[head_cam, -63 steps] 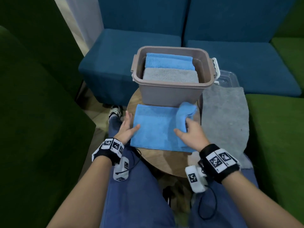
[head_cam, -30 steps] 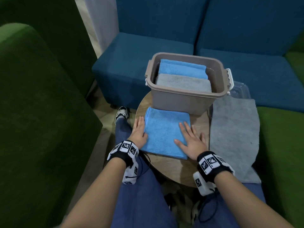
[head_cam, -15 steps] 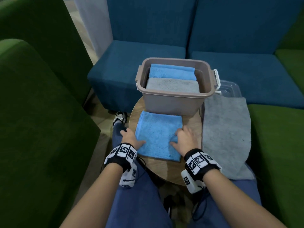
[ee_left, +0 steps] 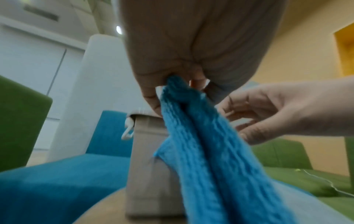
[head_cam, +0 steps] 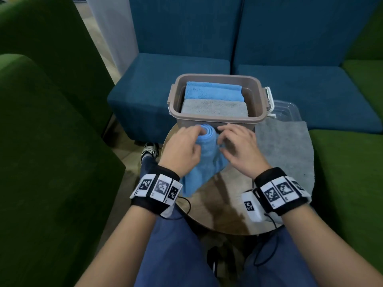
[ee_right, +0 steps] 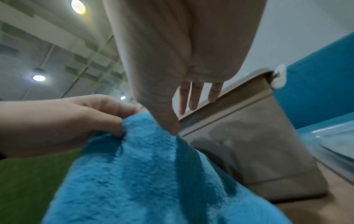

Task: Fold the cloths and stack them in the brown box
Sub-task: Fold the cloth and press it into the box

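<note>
Blue terry, thick and fuzzy, makes up the folded blue cloth that the left hand pinches at its top fold, fingers curled round the bundled layers, so it hangs as a limp drape with its lower corner near the round wooden bench. The right hand hovers just beside it with fingers loosely spread and holding nothing; whether its fingertips brush the fabric I cannot tell.

A one-sided grip on soft pile is likely to let the layers slide apart, so the fold could open before the cloth clears the rim of the brown plastic box. The trailing corner may also catch on that rigid, smooth rim, or drag across the bench and pull the bundle askew. Inside the box a folded grey cloth lies in front of another folded blue cloth, both flat and plush; dropping the new one carelessly could rumple them or leave it leaning against the wall instead of stacked.

To the right, a flat grey cloth lies unfolded, draped over the bench edge, and looks liable to slip off if nudged.
</note>
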A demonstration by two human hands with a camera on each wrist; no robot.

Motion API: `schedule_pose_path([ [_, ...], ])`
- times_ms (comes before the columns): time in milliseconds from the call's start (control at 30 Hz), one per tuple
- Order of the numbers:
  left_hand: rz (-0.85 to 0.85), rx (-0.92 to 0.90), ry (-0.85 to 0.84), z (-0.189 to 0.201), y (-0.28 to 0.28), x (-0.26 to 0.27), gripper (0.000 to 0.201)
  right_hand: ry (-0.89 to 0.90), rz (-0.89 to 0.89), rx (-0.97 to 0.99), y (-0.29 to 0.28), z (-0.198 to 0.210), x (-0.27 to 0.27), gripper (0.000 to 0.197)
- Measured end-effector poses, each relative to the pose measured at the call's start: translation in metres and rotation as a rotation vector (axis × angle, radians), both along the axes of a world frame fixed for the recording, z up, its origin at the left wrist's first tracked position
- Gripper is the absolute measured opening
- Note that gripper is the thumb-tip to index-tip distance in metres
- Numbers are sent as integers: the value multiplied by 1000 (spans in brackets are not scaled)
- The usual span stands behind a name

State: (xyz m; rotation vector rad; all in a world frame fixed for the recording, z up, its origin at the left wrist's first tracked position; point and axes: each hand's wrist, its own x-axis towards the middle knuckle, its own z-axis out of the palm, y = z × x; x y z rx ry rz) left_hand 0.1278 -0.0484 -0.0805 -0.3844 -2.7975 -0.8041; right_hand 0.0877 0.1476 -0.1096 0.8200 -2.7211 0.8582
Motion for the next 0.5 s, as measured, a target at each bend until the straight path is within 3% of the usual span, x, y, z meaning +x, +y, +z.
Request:
schedule_pose_path([
  [133,-123,-38,85,27,-1,-1,24,47,21,-53,15,14,4,36],
  [200,-172,-6,76,32,0,-4,24,45,79,-66,15,18,9,31],
  [367,-122,282,132,35,-2,-5,23,-93,188,-256,17,0,25,26],
  [433,-106,372,149,36,-4,-3,23,-91,175,-225,20,-11,30,41],
  [500,-95,420,138,35,-8,-2,23,-85,142,-167,21,-18,33,43],
])
